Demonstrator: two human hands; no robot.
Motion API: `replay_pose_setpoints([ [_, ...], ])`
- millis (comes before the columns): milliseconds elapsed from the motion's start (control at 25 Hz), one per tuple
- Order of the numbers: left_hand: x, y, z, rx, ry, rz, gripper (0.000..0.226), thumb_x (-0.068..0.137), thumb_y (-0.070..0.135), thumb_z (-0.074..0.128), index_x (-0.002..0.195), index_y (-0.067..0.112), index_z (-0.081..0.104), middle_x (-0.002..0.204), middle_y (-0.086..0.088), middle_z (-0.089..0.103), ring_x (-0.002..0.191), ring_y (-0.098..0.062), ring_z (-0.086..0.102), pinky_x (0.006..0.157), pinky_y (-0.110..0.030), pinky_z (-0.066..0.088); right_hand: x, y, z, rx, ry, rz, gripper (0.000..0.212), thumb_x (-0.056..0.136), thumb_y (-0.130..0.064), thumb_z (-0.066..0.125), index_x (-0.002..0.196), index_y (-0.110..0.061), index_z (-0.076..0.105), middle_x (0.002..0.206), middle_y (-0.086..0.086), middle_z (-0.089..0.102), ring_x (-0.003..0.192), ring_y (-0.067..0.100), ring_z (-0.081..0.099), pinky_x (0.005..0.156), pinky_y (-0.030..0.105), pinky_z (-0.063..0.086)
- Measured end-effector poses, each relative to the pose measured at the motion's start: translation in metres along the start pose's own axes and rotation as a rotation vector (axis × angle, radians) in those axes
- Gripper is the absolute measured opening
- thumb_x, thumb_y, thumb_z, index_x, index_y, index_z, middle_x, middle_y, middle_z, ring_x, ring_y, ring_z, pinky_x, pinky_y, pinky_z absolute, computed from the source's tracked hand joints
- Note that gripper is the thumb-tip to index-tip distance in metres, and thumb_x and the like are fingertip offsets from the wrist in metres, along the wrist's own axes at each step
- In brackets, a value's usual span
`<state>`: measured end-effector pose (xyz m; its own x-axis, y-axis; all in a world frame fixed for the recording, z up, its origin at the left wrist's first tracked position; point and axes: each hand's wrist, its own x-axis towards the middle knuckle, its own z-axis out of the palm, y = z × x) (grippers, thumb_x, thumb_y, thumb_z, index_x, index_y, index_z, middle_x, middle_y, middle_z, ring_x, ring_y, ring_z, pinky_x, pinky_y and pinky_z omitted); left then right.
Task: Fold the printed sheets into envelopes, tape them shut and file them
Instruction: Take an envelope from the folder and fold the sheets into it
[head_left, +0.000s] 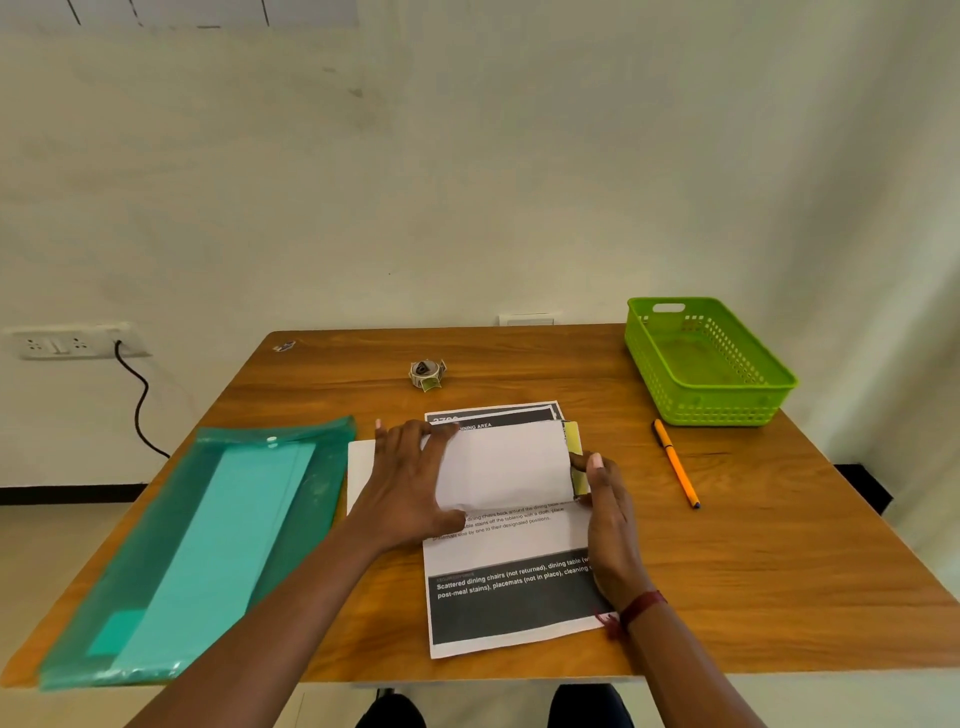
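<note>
A printed sheet (514, 603) with black bands lies flat on the wooden table (779, 571) in front of me. On top of its upper half sits a white folded paper (504, 465) with a yellow strip (575, 447) along its right edge. My left hand (400, 483) holds the folded paper's left end between thumb and spread fingers. At the right edge, by the yellow strip, my right hand (613, 519) pinches it. A small tape roll (427, 373) stands farther back on the table, apart from both hands.
A translucent green file folder (208, 535) lies open-side up at the left. Another white sheet (359, 467) peeks out under my left hand. An orange pen (675, 462) lies at the right, and a green plastic basket (711, 410) stands at the back right corner.
</note>
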<state>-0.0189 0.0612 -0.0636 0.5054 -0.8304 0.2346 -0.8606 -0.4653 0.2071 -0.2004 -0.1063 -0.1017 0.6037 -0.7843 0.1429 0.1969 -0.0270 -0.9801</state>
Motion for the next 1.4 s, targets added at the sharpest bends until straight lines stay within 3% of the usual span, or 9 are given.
replay_pose_setpoints([
  [160, 0.003, 0.011, 0.005, 0.025, 0.013, 0.001, 0.107, 0.064, 0.066, 0.071, 0.15, 0.025, 0.022, 0.141, -0.006, 0.03, 0.135, -0.026, 0.023, 0.12, -0.054, 0.0, -0.001, -0.001, 0.0, 0.02, 0.001, 0.024, 0.042, 0.093, -0.058, 0.042, 0.106, -0.022, 0.061, 0.091, -0.022, 0.071, 0.081, -0.002, 0.068, 0.061, 0.014, 0.053],
  [320, 0.004, 0.021, 0.009, 0.049, 0.026, -0.007, 0.106, 0.065, 0.067, 0.069, 0.15, 0.025, 0.021, 0.143, -0.006, 0.03, 0.137, -0.026, 0.023, 0.117, -0.049, -0.011, -0.001, 0.001, 0.0, 0.025, 0.064, 0.086, 0.045, 0.091, -0.055, 0.044, 0.108, -0.018, 0.064, 0.097, 0.008, 0.071, 0.082, 0.025, 0.07, 0.064, 0.039, 0.056],
  [400, 0.004, 0.021, 0.011, 0.052, 0.03, -0.02, 0.106, 0.066, 0.069, 0.068, 0.15, 0.025, 0.02, 0.145, -0.007, 0.03, 0.138, -0.027, 0.023, 0.118, -0.051, -0.009, -0.001, 0.0, 0.003, 0.023, 0.105, 0.105, 0.05, 0.088, -0.057, 0.045, 0.104, -0.013, 0.065, 0.092, 0.011, 0.069, 0.077, 0.024, 0.067, 0.063, 0.039, 0.053],
  [520, 0.003, 0.019, 0.011, 0.055, 0.028, -0.035, 0.106, 0.066, 0.071, 0.067, 0.151, 0.026, 0.02, 0.146, -0.007, 0.03, 0.139, -0.027, 0.022, 0.117, -0.052, -0.009, -0.001, 0.001, 0.006, -0.012, 0.159, 0.107, 0.049, 0.086, -0.061, 0.045, 0.099, -0.018, 0.067, 0.085, -0.002, 0.071, 0.073, 0.013, 0.068, 0.064, 0.035, 0.053],
  [720, 0.004, 0.016, 0.01, 0.068, 0.017, -0.055, 0.107, 0.066, 0.073, 0.065, 0.15, 0.028, 0.018, 0.146, -0.006, 0.028, 0.139, -0.027, 0.021, 0.118, -0.054, -0.006, -0.004, -0.004, 0.01, -0.002, 0.217, 0.073, 0.041, 0.092, -0.057, 0.043, 0.096, -0.025, 0.069, 0.087, -0.002, 0.074, 0.076, 0.024, 0.071, 0.063, 0.043, 0.055],
  [920, 0.003, 0.014, 0.007, 0.06, 0.007, -0.078, 0.108, 0.064, 0.074, 0.065, 0.15, 0.028, 0.019, 0.146, -0.007, 0.029, 0.139, -0.027, 0.023, 0.119, -0.057, -0.002, -0.002, -0.012, 0.009, -0.023, 0.226, 0.013, 0.039, 0.093, -0.053, 0.046, 0.105, -0.023, 0.069, 0.091, -0.022, 0.071, 0.081, 0.002, 0.068, 0.056, 0.019, 0.053],
  [1040, 0.004, 0.014, 0.002, 0.043, 0.017, -0.103, 0.109, 0.064, 0.075, 0.065, 0.15, 0.029, 0.018, 0.147, -0.005, 0.028, 0.139, -0.026, 0.023, 0.119, -0.058, 0.004, 0.008, -0.019, 0.004, -0.045, 0.232, 0.009, 0.015, 0.093, -0.033, 0.062, 0.107, -0.029, 0.062, 0.097, -0.005, 0.07, 0.092, 0.019, 0.068, 0.072, 0.038, 0.059],
  [1200, 0.005, 0.019, -0.005, 0.004, 0.064, -0.129, 0.11, 0.063, 0.074, 0.067, 0.151, 0.028, 0.018, 0.145, -0.004, 0.03, 0.136, -0.024, 0.025, 0.118, -0.058, 0.007, 0.016, -0.034, 0.011, 0.151, 0.178, 0.107, 0.055, 0.085, -0.015, 0.074, 0.129, -0.028, 0.045, 0.107, 0.005, 0.069, 0.093, 0.021, 0.072, 0.069, 0.04, 0.061],
  [1400, 0.007, 0.032, -0.011, -0.037, 0.095, -0.167, 0.112, 0.062, 0.079, 0.065, 0.15, 0.031, 0.014, 0.143, -0.003, 0.029, 0.132, -0.023, 0.027, 0.114, -0.057, 0.021, 0.031, -0.047, 0.026, 0.252, 0.181, 0.101, 0.046, 0.089, -0.004, 0.067, 0.127, -0.025, 0.051, 0.107, 0.004, 0.073, 0.092, 0.019, 0.072, 0.064, 0.035, 0.059],
])
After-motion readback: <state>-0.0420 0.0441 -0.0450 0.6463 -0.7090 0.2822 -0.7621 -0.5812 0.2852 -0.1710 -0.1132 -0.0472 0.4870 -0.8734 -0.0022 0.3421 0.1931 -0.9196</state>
